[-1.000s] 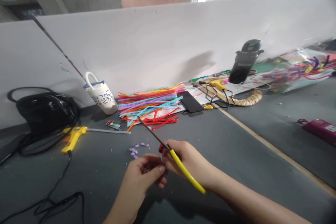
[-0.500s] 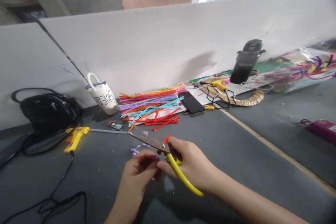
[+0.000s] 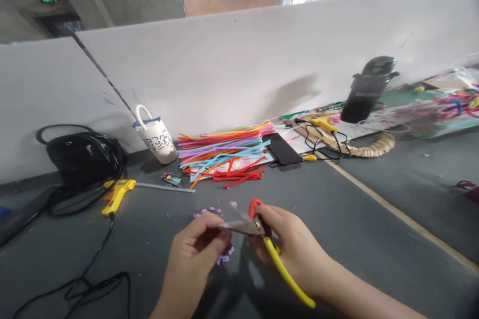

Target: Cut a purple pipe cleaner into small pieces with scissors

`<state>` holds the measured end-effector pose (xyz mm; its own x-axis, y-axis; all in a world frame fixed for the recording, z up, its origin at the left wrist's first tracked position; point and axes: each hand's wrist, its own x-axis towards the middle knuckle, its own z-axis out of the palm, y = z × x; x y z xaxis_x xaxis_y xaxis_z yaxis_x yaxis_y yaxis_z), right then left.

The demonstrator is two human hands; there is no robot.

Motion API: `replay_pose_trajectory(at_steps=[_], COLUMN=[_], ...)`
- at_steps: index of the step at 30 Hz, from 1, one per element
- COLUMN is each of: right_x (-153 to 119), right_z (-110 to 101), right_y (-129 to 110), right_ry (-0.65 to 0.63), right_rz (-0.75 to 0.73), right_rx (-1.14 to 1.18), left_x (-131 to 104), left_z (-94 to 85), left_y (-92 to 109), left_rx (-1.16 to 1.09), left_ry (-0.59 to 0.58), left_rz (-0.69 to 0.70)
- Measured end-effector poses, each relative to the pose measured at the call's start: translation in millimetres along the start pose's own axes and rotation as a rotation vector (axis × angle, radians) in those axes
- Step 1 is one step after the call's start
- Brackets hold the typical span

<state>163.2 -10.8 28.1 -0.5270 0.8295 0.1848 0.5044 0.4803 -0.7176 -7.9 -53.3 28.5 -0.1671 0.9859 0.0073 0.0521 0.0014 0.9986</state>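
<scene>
My right hand (image 3: 295, 244) holds a pair of scissors (image 3: 245, 228) with a red and a yellow handle loop. The blades point left and their tips reach the fingertips of my left hand (image 3: 198, 246). Those fingers are pinched together, and whatever is between them is too small and hidden to make out. Small purple cut pieces (image 3: 224, 259) lie on the table beside and beyond my left hand. One blurred purple bit (image 3: 232, 204) shows just past the blades.
Coloured pipe cleaners (image 3: 224, 144) lie in a pile ahead, with red ones (image 3: 239, 175) in front. Left are a yellow glue gun (image 3: 119, 197), a black bag (image 3: 82, 157) and a white cup (image 3: 157, 139). A phone (image 3: 282, 149) and a black bottle (image 3: 368, 92) are farther right.
The scissors have moved right and toward me, bringing their tips to my left fingertips. The camera view has turned slightly left.
</scene>
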Motion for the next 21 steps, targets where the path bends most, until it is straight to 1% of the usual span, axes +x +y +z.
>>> replay_pose_trajectory(at_steps=[2,4,6,8,11,14,17,19,21], right_x=[-1.1,-1.0,-0.5,-0.1,0.0,-0.3,-0.9,-1.3,-1.5], right_z=[2.1,4.8,8.2,11.6,15.2,16.4,16.3,16.5,17.1], right_y=[-1.9,-2.3,-0.5,2.5,6.4,6.9,5.7,5.3,5.6], right_ry=[-0.046,-0.099,-0.108,-0.104,-0.107,-0.067,-0.044,-0.04,-0.036], right_rz=[0.043,0.086,0.126,0.147,0.15,0.109,0.028,-0.02,-0.05], right_rx=[0.125,0.181,0.145,0.108,0.099,0.04,-0.06,-0.114,-0.143], left_x=[-1.8,-3.8,-5.7,-6.7,-6.3,-4.3,-2.6,-2.1,-1.9], left_z=[4.4,8.8,12.3,14.5,16.0,18.0,21.0,22.8,24.0], left_y=[-2.4,-6.6,-11.2,-14.7,-18.6,-24.7,-32.6,-36.0,-36.8], left_rx=[0.218,0.374,0.454,0.481,0.434,0.247,0.084,0.071,0.072], left_ry=[-0.079,-0.135,-0.17,-0.171,-0.115,-0.062,-0.026,0.027,0.036], left_rz=[0.043,0.092,0.124,0.138,0.099,-0.022,-0.122,-0.146,-0.15])
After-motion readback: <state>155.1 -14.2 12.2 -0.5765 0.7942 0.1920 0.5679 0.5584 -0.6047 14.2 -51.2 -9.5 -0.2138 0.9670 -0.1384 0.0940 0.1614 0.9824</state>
